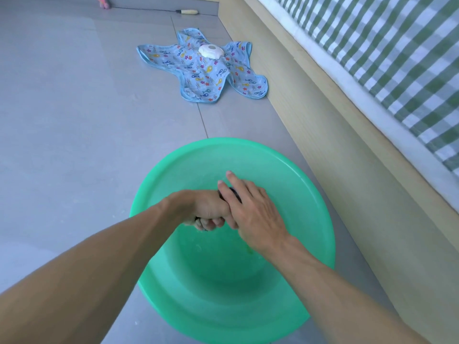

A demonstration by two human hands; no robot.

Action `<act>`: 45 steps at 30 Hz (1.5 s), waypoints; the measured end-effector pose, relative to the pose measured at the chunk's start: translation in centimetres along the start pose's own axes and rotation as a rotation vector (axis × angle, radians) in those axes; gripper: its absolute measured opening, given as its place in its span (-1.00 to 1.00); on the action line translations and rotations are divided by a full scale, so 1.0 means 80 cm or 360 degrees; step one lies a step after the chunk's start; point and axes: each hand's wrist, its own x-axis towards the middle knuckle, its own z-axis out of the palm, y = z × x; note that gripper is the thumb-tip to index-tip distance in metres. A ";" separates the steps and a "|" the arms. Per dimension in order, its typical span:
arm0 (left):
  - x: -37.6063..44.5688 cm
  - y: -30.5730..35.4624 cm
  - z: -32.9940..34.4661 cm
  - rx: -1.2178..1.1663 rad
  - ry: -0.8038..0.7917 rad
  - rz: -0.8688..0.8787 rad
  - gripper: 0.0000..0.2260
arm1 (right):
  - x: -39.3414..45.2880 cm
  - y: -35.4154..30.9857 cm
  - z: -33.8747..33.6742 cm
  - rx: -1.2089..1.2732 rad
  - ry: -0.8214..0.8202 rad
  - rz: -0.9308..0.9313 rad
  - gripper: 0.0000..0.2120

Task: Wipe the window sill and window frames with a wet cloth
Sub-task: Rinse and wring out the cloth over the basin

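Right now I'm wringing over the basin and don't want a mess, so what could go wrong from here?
1. The dark cloth is squeezed between the left hand and right hand above the green basin. A hard twist could spray drips past its rim onto the tile floor, making it slippery.
2. The fish-print cloth lies on the floor just ahead; it could trip you.

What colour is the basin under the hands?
Green: the basin is a plain mint green plastic, seen in the head view, the only one.
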 end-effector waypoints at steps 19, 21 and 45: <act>-0.001 -0.009 0.025 0.1717 0.1130 0.0156 -0.81 | 0.050 -0.019 -0.029 0.0208 -0.0783 0.0589 -0.79; -0.002 -0.009 0.024 0.1749 0.1119 0.0176 -0.80 | 0.050 -0.020 -0.027 0.0250 -0.0802 0.0628 -0.81; -0.007 0.029 -0.013 0.1588 0.1263 0.0261 -0.86 | 0.065 0.017 -0.029 0.0362 -0.0493 0.0646 -0.91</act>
